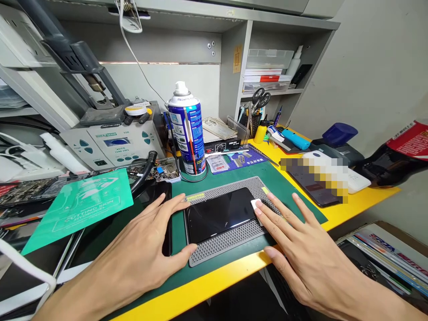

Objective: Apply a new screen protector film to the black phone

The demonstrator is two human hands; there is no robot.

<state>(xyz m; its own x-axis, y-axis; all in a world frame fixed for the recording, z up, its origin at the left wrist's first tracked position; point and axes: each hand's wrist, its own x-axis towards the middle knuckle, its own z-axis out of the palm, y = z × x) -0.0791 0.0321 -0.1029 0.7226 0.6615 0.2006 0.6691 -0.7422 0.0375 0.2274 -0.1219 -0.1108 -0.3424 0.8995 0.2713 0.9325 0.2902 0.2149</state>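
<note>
A black smartphone [220, 214] lies face up on a grey perforated mat [220, 247]. The thumb and fingers of my left hand [147, 245] are spread around its left end, bracing it at the corners. My right hand [297, 245] reaches over the phone's right end. Under its index and middle fingertips is a small white scraper-like piece [256, 204], pressed against the phone's end; its lower part is partly hidden by the fingers. The other right fingers are stretched out, and the thumb hangs near the table's front edge.
A blue spray can [189, 133] stands behind the mat. At left are a green hydrogel film packet [83, 205] and a hot-air station [113, 142]. At right lie another phone [310, 180] and a cola bottle [394, 156]. The yellow table edge [200, 294] runs in front.
</note>
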